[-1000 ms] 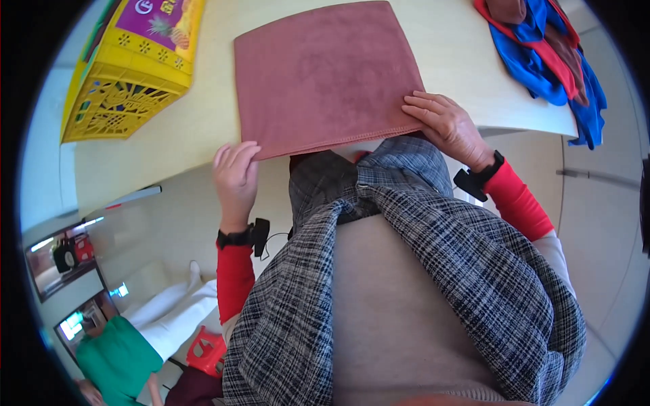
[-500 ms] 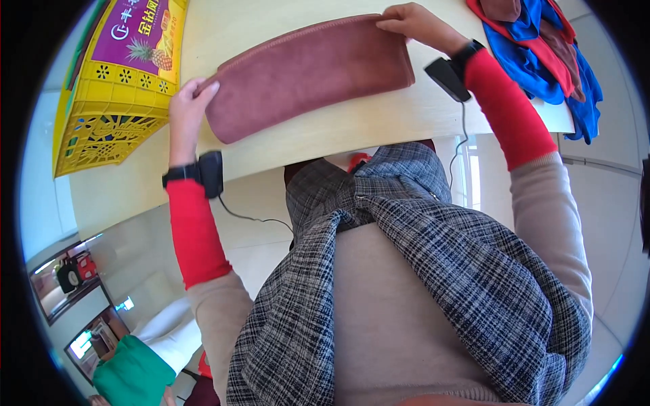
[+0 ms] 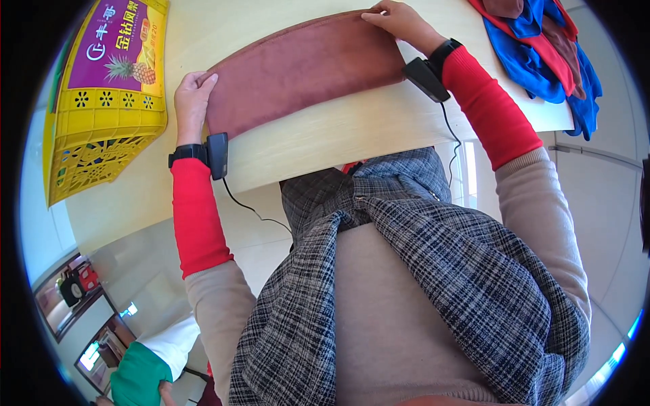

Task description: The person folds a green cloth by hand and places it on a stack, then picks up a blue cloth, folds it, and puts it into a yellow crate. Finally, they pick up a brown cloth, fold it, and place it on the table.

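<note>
A folded reddish-brown towel (image 3: 305, 74) lies stretched out lengthwise on the pale table, its long fold running left to right. My left hand (image 3: 194, 101) pinches its far left corner between thumb and fingers. At the far right corner, the thumb and fingers of my right hand (image 3: 406, 26) are closed on the towel's edge. The near long side of the towel rests toward the table's front edge. Each wrist carries a black strapped device with a cable.
Left of the towel stands a yellow plastic crate (image 3: 101, 118) with a purple printed panel. Blue, red and brown cloths (image 3: 535, 54) are heaped at the table's right end, some hanging over the edge. A person in green (image 3: 141, 373) is at the lower left.
The towel's far edge looks smoother and straighter now. My right hand has shifted slightly left and my left hand a little right, both still holding the corners. The view has tilted slightly.
</note>
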The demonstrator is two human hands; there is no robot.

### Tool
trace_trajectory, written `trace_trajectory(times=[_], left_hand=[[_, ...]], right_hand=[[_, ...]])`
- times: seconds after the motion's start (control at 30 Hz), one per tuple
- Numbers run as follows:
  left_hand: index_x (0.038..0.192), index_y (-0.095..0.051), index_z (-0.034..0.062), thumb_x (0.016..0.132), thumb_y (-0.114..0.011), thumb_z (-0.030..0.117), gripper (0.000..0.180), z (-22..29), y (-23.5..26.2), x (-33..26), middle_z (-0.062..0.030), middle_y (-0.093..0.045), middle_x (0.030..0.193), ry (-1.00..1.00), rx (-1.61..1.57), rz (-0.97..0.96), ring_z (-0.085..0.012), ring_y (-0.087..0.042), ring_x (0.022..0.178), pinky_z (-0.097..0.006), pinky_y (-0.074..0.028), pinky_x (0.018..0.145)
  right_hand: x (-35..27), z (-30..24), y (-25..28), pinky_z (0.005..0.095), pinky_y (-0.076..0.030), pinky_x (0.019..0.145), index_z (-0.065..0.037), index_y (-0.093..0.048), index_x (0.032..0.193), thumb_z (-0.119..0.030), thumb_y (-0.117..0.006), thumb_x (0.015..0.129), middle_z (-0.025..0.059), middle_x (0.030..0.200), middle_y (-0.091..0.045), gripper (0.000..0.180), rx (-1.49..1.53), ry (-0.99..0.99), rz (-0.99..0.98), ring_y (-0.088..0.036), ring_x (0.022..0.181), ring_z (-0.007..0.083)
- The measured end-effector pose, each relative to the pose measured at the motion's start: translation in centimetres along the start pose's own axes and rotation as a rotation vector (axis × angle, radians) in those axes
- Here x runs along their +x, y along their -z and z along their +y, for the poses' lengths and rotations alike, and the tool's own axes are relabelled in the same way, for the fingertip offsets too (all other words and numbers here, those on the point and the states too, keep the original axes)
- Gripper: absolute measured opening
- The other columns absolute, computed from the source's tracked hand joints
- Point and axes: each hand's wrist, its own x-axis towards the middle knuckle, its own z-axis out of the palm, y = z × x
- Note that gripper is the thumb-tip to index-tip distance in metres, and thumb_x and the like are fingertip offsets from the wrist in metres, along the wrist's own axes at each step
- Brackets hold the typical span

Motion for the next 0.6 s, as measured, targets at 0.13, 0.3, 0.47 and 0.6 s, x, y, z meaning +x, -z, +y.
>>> trace_trajectory(times=[0.13,0.3,0.47,0.6], left_hand=[[0.121,-0.060,-0.0033,0.093,-0.073,0.019,0.038,-0.7,1.2,-3.7,-0.0067,-0.069,0.088,-0.075,0.184,0.134,-0.0108,-0.061,0.079,-0.027,-0.049,0.071],[0.134,-0.053,0.0019,0.095,-0.068,0.024,0.047,-0.7,-0.7,-9.2,-0.0151,-0.072,0.088,-0.089,0.326,0.257,-0.0179,-0.068,0.080,-0.033,-0.052,0.071],[0.139,-0.049,0.0083,0.098,-0.062,0.025,0.046,1.9,-3.9,-12.5,-0.0207,-0.071,0.085,-0.156,0.689,0.424,-0.0334,-0.071,0.079,-0.044,-0.053,0.070],[0.139,-0.049,0.0136,0.098,-0.061,0.026,0.045,2.2,-4.3,-15.1,-0.0222,-0.071,0.086,-0.173,0.834,0.482,-0.0424,-0.068,0.080,-0.051,-0.052,0.069]], right_hand=[[-5.1,-1.6,0.4,0.0283,-0.054,0.076,-0.003,-0.057,0.135,-0.036,-0.062,0.100,0.0099,0.094,-0.071,0.049,0.354,-0.158,-0.058,-0.068,0.085,0.0160],[-9.6,-1.3,-1.2,0.0367,-0.056,0.068,-0.007,-0.057,0.133,-0.036,-0.062,0.099,0.0113,0.093,-0.073,0.045,0.177,-0.119,0.114,-0.071,0.078,0.0233],[-11.3,-3.3,-3.7,0.0461,-0.056,0.067,-0.012,-0.057,0.130,-0.025,-0.058,0.099,0.0160,0.091,-0.073,0.035,-0.275,0.055,0.417,-0.071,0.077,0.0349],[-13.1,-3.0,-3.7,0.0499,-0.056,0.071,-0.016,-0.055,0.130,-0.018,-0.055,0.097,0.0194,0.091,-0.072,0.033,-0.363,0.023,0.409,-0.069,0.080,0.0411]])
